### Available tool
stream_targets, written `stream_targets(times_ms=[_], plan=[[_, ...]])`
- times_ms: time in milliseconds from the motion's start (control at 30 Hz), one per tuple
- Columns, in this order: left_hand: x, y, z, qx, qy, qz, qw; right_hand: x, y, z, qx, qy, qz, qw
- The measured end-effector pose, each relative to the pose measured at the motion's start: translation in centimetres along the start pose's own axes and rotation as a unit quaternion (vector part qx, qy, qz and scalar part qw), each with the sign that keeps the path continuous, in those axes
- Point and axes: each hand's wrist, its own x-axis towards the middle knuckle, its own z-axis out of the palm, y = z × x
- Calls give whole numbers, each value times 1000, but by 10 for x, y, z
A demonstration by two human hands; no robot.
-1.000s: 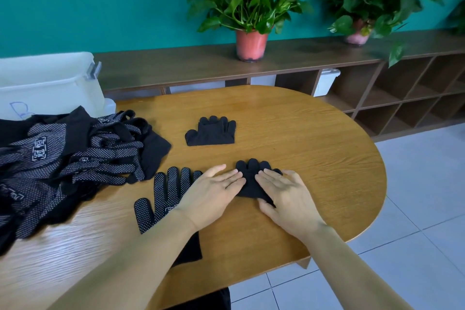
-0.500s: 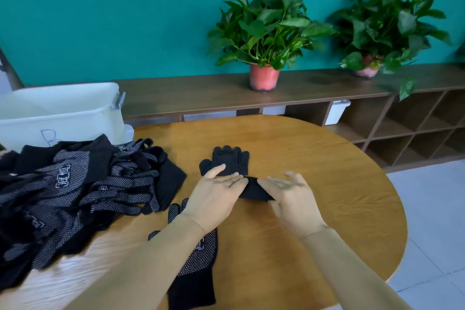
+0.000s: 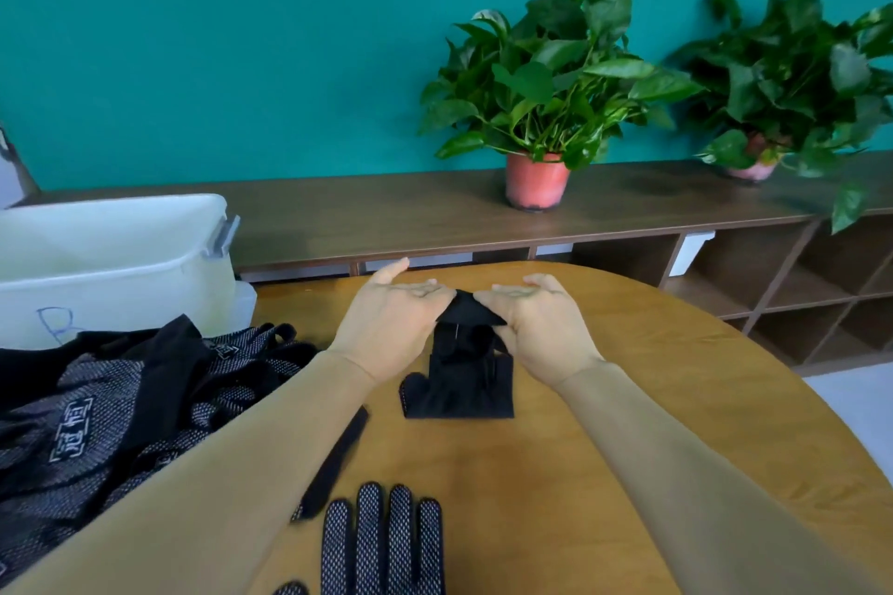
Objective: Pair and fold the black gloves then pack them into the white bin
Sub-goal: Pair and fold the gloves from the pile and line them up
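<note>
Both sets of fingers [image 3: 425, 291] pinch a folded black fabric glove bundle [image 3: 468, 307], left hand [image 3: 391, 329] and right hand [image 3: 539, 329] curled on its ends, above another folded black glove pair [image 3: 459, 389] on the oval wooden surface [image 3: 604, 425]. White labels with characters I can't make out mark the heaped dotted black gloves [image 3: 96, 425]; the white plastic bin [image 3: 111, 256] shows a blue scrawled "B".

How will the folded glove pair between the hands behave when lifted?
Probably floppy: the folded pair bends between the left hand and right hand. Likely light, since two pinches carry it. Could unfold if grip loosens.
</note>
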Motion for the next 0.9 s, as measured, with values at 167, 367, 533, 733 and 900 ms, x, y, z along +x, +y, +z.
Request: stream_targets(times_ms=[167, 367, 533, 733, 900], plan=[[-17, -2, 28, -13, 2, -31, 999, -3, -2, 31, -79, 32, -28, 996], [-83, 31, 64, -49, -89, -10, 995, -68, -9, 78, -102, -36, -94, 990], [-83, 28, 60, -49, -137, -11, 989, -67, -10, 73, -107, -60, -80, 989], [-91, 28, 35, -39, -170, -45, 984, -72, -25, 49, -98, -92, -28, 991], [-94, 36, 36, -71, -109, -44, 990, -83, -40, 62, -22, -35, -64, 997]])
